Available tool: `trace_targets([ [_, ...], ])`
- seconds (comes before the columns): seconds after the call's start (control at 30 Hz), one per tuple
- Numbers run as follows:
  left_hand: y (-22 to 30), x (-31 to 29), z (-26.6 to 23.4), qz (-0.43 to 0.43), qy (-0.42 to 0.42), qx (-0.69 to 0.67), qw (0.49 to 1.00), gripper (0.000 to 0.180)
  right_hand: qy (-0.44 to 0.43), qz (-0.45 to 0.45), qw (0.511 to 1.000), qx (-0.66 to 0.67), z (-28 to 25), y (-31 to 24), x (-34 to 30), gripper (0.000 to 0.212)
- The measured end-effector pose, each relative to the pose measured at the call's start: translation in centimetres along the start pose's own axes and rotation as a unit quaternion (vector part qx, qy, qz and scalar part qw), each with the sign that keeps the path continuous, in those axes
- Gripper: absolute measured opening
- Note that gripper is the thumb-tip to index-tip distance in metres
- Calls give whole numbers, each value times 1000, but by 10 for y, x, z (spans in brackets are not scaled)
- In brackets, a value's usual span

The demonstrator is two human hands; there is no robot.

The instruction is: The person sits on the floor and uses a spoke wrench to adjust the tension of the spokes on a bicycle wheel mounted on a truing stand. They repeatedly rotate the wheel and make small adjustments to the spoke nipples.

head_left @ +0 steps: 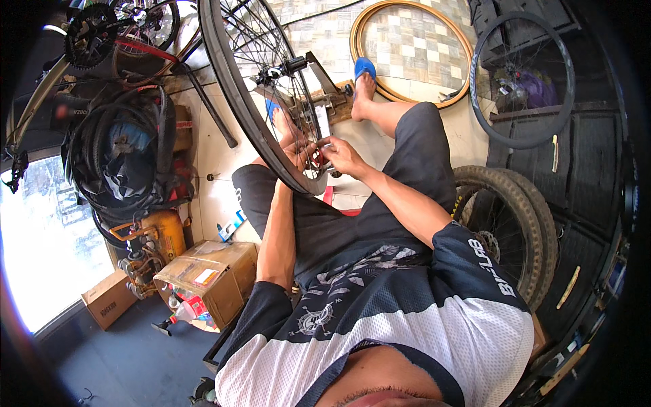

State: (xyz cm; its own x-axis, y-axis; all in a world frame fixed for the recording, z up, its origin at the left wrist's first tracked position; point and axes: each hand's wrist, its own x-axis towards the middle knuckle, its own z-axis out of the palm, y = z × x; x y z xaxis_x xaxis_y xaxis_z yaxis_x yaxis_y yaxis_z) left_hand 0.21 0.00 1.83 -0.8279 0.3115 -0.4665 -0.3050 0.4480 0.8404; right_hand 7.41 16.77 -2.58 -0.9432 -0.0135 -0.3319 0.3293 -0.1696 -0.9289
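Left hand (293,150) half hidden behind the wheel rim (239,95) — rim's top cut off.

Both hands at a spoked wheel (234,81) in a stand.
Left hand (296,150) and right hand (341,154) meet at its rim, fingers pinched at the spokes.

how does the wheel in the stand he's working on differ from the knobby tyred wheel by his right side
The bare dark spoked rim carries no tyre; the knobby-tyred wheel wears a thick treaded one. The rim is mounted in a stand between both hands; the tyred wheel leans unattended against dark panels. Both have thin wire spokes.
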Motion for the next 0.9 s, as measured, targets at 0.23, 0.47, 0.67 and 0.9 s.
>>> trace_targets([
  [0.23, -17, 4, -9, 51, -23, -46, 997, 34, 16, -57, 988, -146, 8, -21, -14, 38],
  [0.47, -11, 7, -7, 40, -26, -14, 999, 41, 11, 6, 996, -91, 5, -14, -4, 33],
  [0.67, -1, 2, -4, 76, -25, -30, 996, 31, 0, -33, 992, -126, 1, -15, -10, 42],
  [0.9, 1, -2, -11, 77, -24, 5, 997, 30, -3, -28, 979, -200, -1, -27, -8, 35],
])
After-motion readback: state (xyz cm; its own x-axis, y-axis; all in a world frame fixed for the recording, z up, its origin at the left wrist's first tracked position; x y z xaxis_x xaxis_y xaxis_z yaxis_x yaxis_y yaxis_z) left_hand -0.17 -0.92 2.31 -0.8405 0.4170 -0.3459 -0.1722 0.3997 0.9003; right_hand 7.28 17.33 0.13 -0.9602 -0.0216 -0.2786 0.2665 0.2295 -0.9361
